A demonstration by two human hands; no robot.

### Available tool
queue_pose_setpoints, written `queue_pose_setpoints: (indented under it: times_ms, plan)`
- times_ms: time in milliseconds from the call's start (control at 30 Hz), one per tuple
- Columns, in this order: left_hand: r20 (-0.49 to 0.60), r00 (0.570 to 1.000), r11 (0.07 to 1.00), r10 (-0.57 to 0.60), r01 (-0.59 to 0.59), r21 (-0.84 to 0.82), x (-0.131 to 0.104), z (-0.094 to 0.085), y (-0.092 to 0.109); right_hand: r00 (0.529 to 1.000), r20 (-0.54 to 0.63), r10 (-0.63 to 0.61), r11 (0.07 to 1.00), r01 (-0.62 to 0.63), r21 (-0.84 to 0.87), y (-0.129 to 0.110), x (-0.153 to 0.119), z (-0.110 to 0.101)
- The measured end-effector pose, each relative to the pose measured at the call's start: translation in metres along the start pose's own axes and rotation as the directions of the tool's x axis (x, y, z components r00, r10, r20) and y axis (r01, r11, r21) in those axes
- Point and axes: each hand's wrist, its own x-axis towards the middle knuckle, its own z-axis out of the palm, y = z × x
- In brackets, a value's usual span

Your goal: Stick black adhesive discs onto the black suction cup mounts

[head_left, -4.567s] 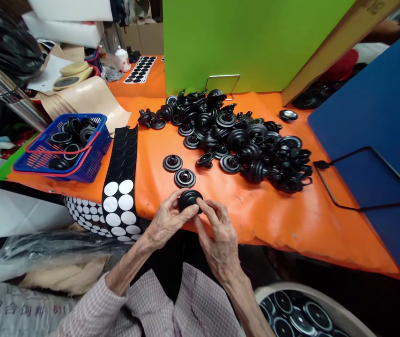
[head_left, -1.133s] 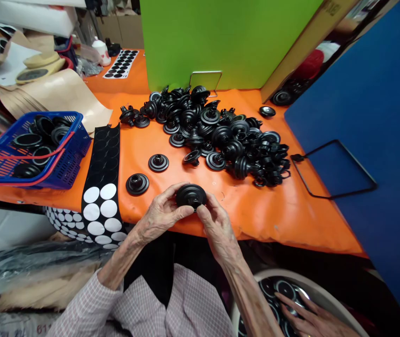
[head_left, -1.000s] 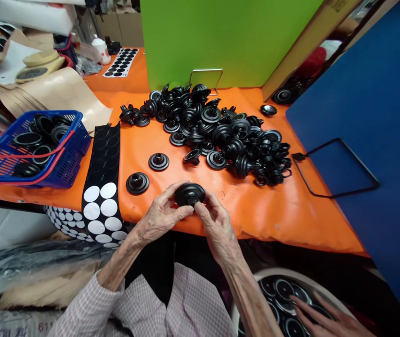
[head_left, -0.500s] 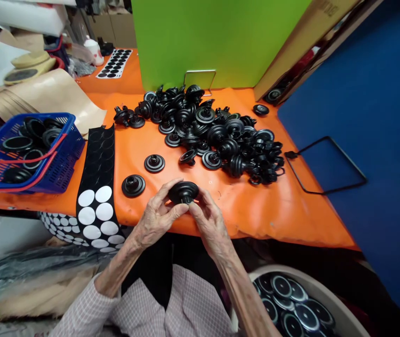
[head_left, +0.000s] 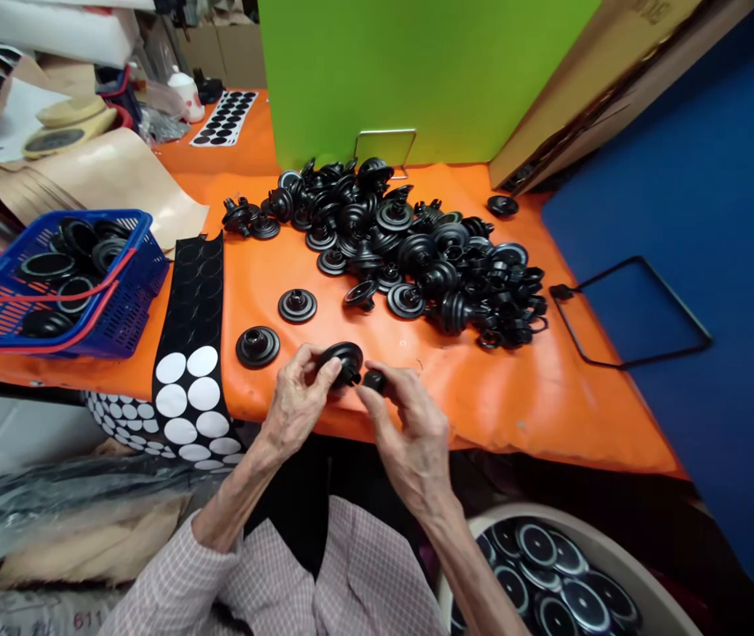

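Note:
Over the front of the orange table (head_left: 483, 406), my left hand (head_left: 298, 397) grips a black round disc part (head_left: 343, 358), tilted with its stem toward me. Close to its right, my right hand (head_left: 410, 424) pinches a small black cap-like piece (head_left: 373, 380) between thumb and fingers. The two pieces look slightly apart. Two similar disc parts lie stem up to the left, one nearer (head_left: 258, 346) and one farther (head_left: 297, 305). Behind my hands spreads a large pile of black parts (head_left: 417, 256).
A blue basket (head_left: 118, 300) of black discs stands left, beside a black strip (head_left: 192, 283) with round stickers. A tub (head_left: 648, 574) of discs sits lower right. Green (head_left: 417, 71) and blue (head_left: 668, 203) panels rise behind and right.
My right hand has moved off the disc part's stem toward the right and now holds a small black piece. My left hand still holds the disc part, now turned. The view has shifted slightly.

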Motion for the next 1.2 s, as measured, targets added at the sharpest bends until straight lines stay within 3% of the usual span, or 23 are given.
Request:
queue_pose_setpoints:
  times_ms: [133,300,500,633,733,800,867,933,1000,1067,1200]
  plan:
    - [-0.024,0.999,0.999,-0.031,0.03,-0.045,0.0,0.0,0.001,1.0,0.012,0.02,1.0,-0.02,0.003,0.0,0.002,-0.004]
    - [-0.044,0.999,1.0,0.013,-0.013,0.002,0.0,0.001,-0.006,0.999,0.043,-0.011,1.0,0.011,-0.003,0.005,-0.003,0.007]
    - [-0.011,1.0,1.0,0.021,-0.021,0.007,0.0,0.0,-0.007,0.999,0.022,-0.046,0.998,0.046,-0.032,0.011,-0.004,0.015]
    - [0.069,0.998,0.999,-0.014,0.016,-0.032,-0.001,0.0,-0.003,0.997,0.009,-0.074,0.993,0.074,-0.097,0.015,-0.007,0.02]
    - [0.102,0.994,0.998,-0.041,0.047,-0.051,0.0,-0.002,-0.001,0.995,0.06,-0.082,0.994,0.086,-0.07,0.012,-0.009,0.018]
    - [0.126,0.989,0.994,-0.077,0.086,-0.072,-0.001,-0.005,0.001,0.993,0.112,-0.022,1.0,0.023,-0.01,0.007,-0.007,0.012]
    - [0.155,0.982,0.989,-0.109,0.123,-0.086,-0.002,-0.007,0.003,0.988,0.104,0.112,0.992,-0.118,0.049,0.004,-0.004,0.005]
    - [0.181,0.976,0.987,-0.121,0.139,-0.086,-0.004,-0.008,0.005,0.953,0.107,0.282,0.946,-0.295,0.135,0.003,0.001,0.001]
    - [0.208,0.972,0.988,-0.111,0.13,-0.082,-0.006,-0.007,0.006,0.9,0.204,0.384,0.868,-0.428,0.253,0.003,0.004,0.0]
    - [0.215,0.974,0.993,-0.076,0.093,-0.072,-0.008,-0.006,0.007,0.875,0.285,0.391,0.807,-0.475,0.352,0.003,0.005,0.003]
    - [0.159,0.987,0.999,0.023,-0.017,-0.041,-0.011,-0.005,0.001,0.903,0.205,0.379,0.801,-0.43,0.416,0.004,0.0,0.015]
